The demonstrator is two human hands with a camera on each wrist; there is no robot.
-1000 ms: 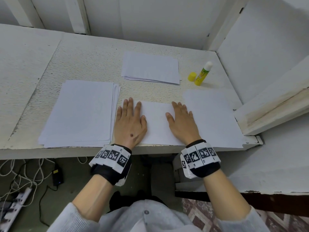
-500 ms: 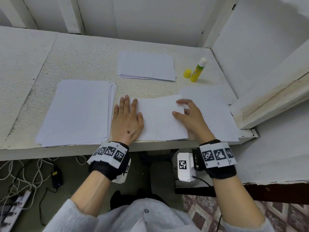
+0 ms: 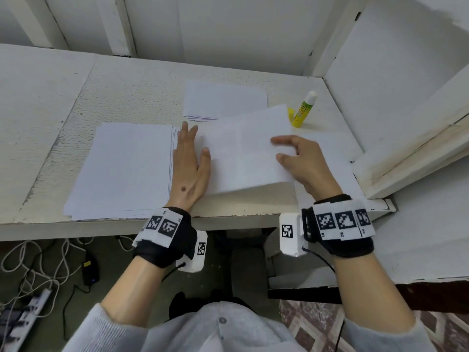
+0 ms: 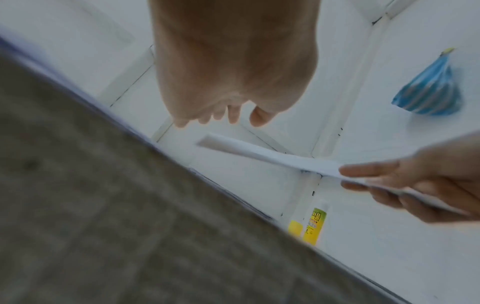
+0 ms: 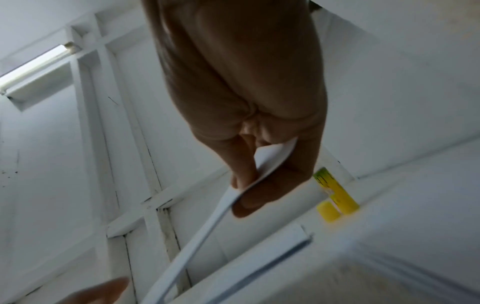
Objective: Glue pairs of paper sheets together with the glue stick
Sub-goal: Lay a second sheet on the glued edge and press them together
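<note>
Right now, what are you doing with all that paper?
A person at a white desk is gluing paper sheets in pairs. The right hand pinches the edge of one white sheet and lifts it off the desk. The left hand lies flat with straight fingers beside it, next to the big paper stack. A smaller pile sits farther back. The glue stick stands untouched by the wall, with its yellow cap off beside it.

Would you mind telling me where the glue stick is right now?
In the head view the glue stick stands upright at the table's far right, near the corner, its yellow cap beside it, just beyond the sheet the right hand lifts.
</note>
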